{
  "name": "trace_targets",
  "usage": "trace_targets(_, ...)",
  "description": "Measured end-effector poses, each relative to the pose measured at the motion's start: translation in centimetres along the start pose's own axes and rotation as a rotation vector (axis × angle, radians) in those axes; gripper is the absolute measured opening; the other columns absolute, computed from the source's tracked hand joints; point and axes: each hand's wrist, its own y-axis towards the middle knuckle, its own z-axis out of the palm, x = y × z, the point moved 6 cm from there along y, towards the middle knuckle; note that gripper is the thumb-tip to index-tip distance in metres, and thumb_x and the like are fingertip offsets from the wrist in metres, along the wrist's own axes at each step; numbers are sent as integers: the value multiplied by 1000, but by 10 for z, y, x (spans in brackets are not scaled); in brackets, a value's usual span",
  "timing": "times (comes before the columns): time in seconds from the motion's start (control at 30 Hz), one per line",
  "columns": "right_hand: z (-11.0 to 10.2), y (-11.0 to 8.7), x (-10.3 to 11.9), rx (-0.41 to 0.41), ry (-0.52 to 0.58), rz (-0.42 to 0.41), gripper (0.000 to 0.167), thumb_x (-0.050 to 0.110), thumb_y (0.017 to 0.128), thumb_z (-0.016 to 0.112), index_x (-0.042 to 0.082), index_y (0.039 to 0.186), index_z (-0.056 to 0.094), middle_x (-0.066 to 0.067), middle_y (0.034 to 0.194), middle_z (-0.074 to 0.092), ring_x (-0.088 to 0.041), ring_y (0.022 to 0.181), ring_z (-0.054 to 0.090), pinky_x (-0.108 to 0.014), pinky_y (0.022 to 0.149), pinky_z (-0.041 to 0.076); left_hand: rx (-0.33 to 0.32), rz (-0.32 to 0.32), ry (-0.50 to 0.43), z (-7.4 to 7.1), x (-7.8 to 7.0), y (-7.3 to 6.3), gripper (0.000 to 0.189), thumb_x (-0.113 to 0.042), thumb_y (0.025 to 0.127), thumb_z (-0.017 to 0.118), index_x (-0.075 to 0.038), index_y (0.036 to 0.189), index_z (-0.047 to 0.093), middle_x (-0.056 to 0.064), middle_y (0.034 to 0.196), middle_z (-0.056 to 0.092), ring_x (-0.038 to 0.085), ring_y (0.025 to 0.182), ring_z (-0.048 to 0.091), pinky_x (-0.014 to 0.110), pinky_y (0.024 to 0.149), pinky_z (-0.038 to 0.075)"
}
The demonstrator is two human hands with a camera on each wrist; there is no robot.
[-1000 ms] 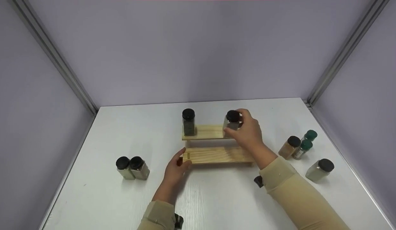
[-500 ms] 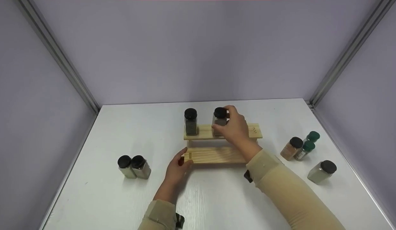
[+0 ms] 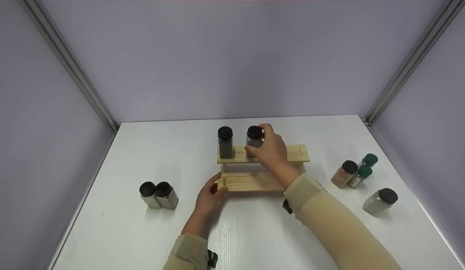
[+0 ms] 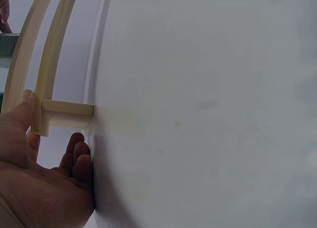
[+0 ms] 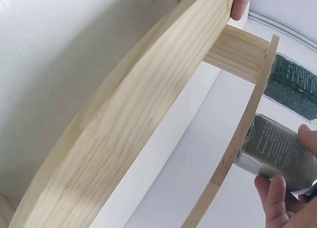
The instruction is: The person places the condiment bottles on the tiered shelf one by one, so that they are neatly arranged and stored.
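Observation:
A two-tier wooden rack stands mid-table. My left hand pinches the left end of its lower shelf; in the left wrist view the thumb lies on the shelf end and the other fingers curl below. My right hand grips a black-capped spice jar between thumb and fingers, upright at the upper shelf. In the right wrist view the base of this jar is right at the shelf board. Left of it, a second black-capped jar with dark green contents stands on the same shelf.
Two black-capped jars stand together on the left of the white table. At right are an orange-brown jar, two green-capped bottles and a pale jar. Walls close off the back and sides.
My right hand has carried its jar leftward along the upper shelf, nearer the dark green jar. My left hand keeps its hold on the rack's lower left end.

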Motion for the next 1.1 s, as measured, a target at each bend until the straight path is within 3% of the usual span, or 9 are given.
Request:
trace_targets(0.17,-1,-2,0,-6,-15,6,74,31,84,93,11,144,54,-17,124,73,-38,109,70,-55,89,53,3,11,1,0,-2,-1,62,-22,104,71,-7,160,47,17,125,61,27,108,53,41,91,48)
trace_targets(0.4,1,-5,-2,-9,-37,13,77,34,84,93,13,146,52,-18,126,72,-38,107,71,-55,85,54,18,2,-17,1,-3,-3,63,-20,105,71,-8,161,46,20,136,59,28,113,53,40,92,50)
trace_targets(0.6,-3,-11,-9,41,4,54,99,37,79,96,16,158,41,-16,145,63,-36,109,70,-53,85,54,13,12,7,0,-4,-3,62,-21,105,71,-7,160,46,16,122,60,25,104,51,37,85,47)
trace_targets(0.73,-17,-18,-19,31,37,80,106,40,76,98,18,161,38,-14,151,58,-37,117,68,-53,89,54,17,22,6,1,-3,0,62,-21,105,71,-7,160,46,14,117,61,24,101,52,36,83,47)
trace_targets(0.83,-31,-25,-26,0,59,80,104,39,77,97,18,160,38,-13,151,58,-38,120,67,-55,91,54,24,26,3,0,-2,0,63,-21,105,71,-7,161,46,15,122,62,23,103,54,36,84,49)
trace_targets(0.97,-54,-35,-36,-72,58,60,102,37,77,97,15,159,40,-14,149,59,-38,120,66,-56,93,52,21,22,4,-5,-1,0,62,-21,105,71,-7,160,46,17,126,61,24,105,55,36,86,49)
trace_targets(1.1,-84,-45,-49,-148,33,41,99,36,80,96,11,158,41,-16,150,58,-39,123,65,-57,96,52,12,-4,7,-9,2,-1,62,-21,105,71,-8,160,47,15,119,60,25,103,53,36,84,48)
